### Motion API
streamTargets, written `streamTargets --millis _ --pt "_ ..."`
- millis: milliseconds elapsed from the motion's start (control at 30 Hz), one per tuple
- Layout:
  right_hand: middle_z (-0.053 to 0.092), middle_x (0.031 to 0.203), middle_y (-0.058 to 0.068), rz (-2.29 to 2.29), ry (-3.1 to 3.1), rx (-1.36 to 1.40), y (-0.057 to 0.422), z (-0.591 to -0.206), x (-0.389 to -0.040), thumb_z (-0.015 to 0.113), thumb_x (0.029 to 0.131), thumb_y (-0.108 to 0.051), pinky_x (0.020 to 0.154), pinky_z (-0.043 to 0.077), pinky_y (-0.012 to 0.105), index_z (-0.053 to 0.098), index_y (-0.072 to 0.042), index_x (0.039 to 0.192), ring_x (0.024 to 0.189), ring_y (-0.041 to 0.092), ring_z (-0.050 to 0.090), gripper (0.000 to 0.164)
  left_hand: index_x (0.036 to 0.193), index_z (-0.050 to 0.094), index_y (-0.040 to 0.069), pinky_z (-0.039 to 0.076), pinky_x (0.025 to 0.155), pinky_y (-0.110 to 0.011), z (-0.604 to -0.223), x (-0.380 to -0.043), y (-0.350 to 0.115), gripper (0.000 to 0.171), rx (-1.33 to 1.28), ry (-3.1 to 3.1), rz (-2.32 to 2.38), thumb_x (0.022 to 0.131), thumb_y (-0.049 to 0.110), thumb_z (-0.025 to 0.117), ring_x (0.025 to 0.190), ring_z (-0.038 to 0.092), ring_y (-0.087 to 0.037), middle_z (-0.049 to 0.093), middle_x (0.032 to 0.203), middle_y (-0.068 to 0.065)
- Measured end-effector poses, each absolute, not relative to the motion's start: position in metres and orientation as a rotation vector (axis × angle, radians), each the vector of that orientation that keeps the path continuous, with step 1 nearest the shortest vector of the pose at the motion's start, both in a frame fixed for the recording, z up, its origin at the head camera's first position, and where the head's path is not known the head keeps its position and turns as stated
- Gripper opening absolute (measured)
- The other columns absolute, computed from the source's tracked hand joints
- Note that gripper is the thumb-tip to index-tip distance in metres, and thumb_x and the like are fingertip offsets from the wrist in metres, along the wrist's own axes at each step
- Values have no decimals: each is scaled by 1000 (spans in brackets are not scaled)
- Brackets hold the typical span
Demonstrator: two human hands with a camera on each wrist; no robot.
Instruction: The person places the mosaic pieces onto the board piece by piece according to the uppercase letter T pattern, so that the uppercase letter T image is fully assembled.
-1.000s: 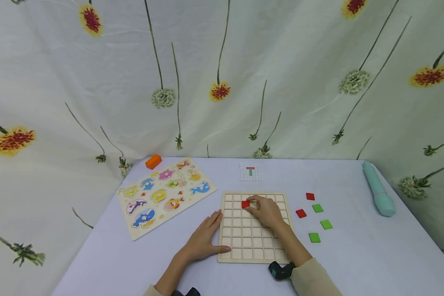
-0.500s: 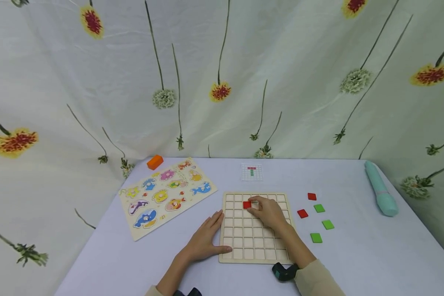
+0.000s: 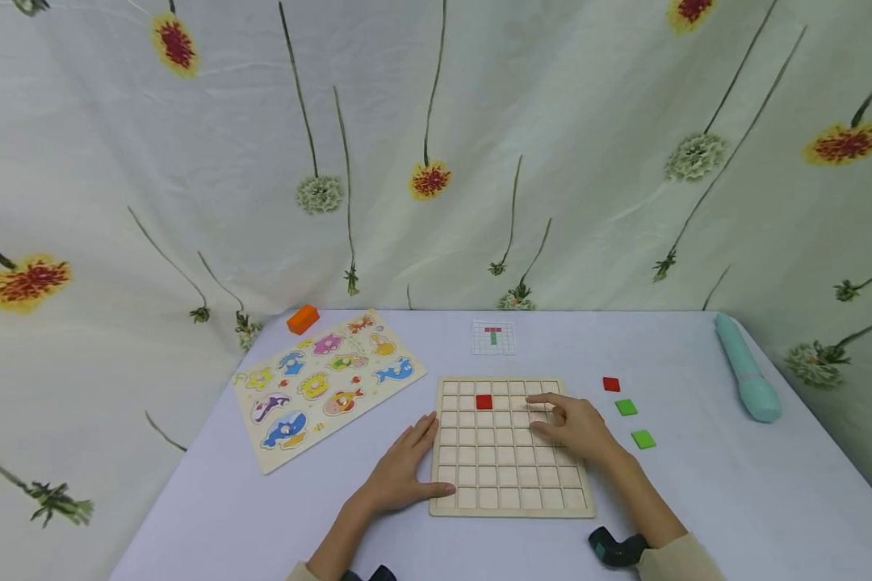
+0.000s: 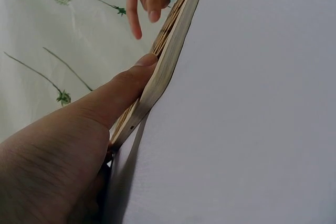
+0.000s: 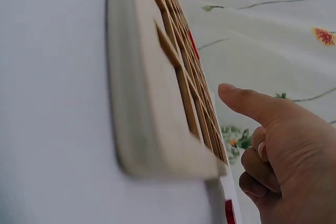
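Note:
A square wooden grid board (image 3: pixel 512 512) lies on the table in the head view. One red square tile (image 3: pixel 484 402) sits in a cell of its second row from the far side, left of the middle. My left hand (image 3: pixel 400 472) rests against the board's left edge, fingers straight and spread; in the left wrist view its thumb (image 4: pixel 123 90) lies on the rim. Over the board's right side is my right hand (image 3: pixel 577 428), thumb and index finger apart with nothing between them. In the right wrist view its thumb (image 5: pixel 252 103) points out straight, other fingers curled.
Right of the board lie a red tile (image 3: pixel 611 384) and two green tiles (image 3: pixel 626 407). Behind it is a printed pattern card (image 3: pixel 493 338). An animal puzzle board (image 3: pixel 327 379) and an orange block (image 3: pixel 303 319) lie left; a teal cylindrical case (image 3: pixel 748 371) lies far right.
My right hand has let go of the red tile and moved right across the board. The tile stays in its cell; the hand and forearm now cover two loose tiles. The left hand stays put.

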State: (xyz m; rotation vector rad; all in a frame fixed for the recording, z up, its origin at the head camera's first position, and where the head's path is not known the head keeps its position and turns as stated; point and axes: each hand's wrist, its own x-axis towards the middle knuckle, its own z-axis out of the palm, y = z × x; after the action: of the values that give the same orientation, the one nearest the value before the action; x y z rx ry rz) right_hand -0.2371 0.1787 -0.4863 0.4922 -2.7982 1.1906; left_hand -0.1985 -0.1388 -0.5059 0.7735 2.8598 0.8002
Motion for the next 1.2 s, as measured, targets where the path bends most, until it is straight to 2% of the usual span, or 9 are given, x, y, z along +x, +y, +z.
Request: streamTargets --millis 167,433,1000,1200 --pt "30 48 -8 1159 -2766 433 216 -487 -233 77 75 -26 40 21 20 66 -16 113 45 5 23 41 148 19 8 15 112 -40 -507 -198 -140 109 766 2862 802 69 73 57 139 12 -20 13 154 -1" --pt "30 50 -5 1124 -2784 282 254 -487 -226 77 76 -27 40 24 23 66 -16 113 46 7 26 41 148 19 7 15 112 -39 -507 -198 -140 109 769 2865 793 70 72 58 139 11 -19 12 154 -1" --pt "30 50 -6 1031 -2884 306 265 -493 -226 77 75 -27 43 23 23 65 -10 114 48 8 25 45 148 19 8 15 112 -39 -505 -198 -139 107 766 2868 792 70 71 60 139 11 -19 13 154 -1" --pt "31 51 -5 1042 -2889 283 266 -492 -225 76 76 -24 43 24 23 66 -9 112 49 9 26 40 147 20 8 14 112 -38 -505 -198 -139 107 767 2868 783 70 71 59 139 11 -18 13 154 -1"
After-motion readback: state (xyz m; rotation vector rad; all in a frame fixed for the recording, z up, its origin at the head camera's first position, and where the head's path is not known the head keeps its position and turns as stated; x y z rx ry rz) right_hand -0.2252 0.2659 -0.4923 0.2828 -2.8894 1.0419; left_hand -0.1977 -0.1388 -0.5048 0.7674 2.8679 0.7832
